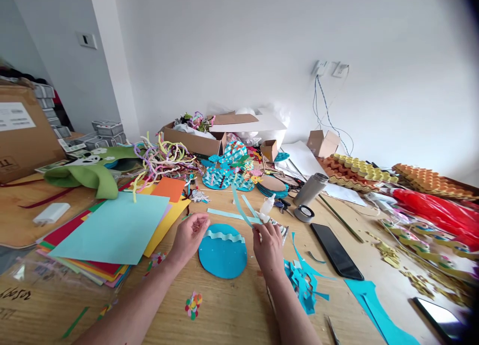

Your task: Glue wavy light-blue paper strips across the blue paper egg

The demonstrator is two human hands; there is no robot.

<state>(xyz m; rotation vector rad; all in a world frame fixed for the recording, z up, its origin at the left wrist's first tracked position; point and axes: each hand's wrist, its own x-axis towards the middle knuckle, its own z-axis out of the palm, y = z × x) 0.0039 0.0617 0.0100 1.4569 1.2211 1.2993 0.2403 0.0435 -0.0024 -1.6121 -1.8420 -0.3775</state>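
Note:
A round blue disc (223, 259) lies on the table between my hands, with a wavy pale blue strip (225, 237) across its upper part. My left hand (191, 234) is at the disc's upper left edge, fingers curled together; whether anything is between them is too small to tell. My right hand (268, 243), to the right of the disc, pinches the lower end of a curved light blue paper strip (240, 206) that rises up and to the left. Beyond the disc lie a straight pale strip (229, 214) and a white glue bottle (267, 204).
Coloured paper sheets (116, 229) are stacked at left, near pipe cleaners (164, 158). Blue scraps (304, 282), a black phone (336, 250) and a steel flask (311, 189) are at right. Confetti dots (193, 305) lie in front. Decorated blue pieces (232, 168) sit behind.

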